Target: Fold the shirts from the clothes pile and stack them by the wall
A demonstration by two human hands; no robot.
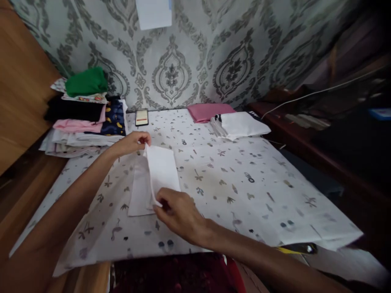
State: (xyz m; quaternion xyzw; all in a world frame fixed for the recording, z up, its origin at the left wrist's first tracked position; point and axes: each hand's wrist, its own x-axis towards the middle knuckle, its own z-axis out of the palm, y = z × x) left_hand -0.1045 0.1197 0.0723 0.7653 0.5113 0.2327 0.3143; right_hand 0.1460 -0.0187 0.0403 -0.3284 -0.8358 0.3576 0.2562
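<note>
A white cloth (165, 169), partly folded, lies left of centre on the patterned sheet (220, 183). Its upper layer is lifted along the left side, over a flat layer beneath. My left hand (133, 142) pinches the far left corner of the lifted layer. At the near corner of the same layer, my right hand (180, 213) is closed on the edge between thumb and fingers.
A tall stack of folded clothes (82, 110) stands at the back left. Near the wall lie a small framed card (141, 117), a pink folded cloth (209, 110) and a pile of white folded cloths (242, 124). A dark red wooden ledge (305, 142) runs along the right.
</note>
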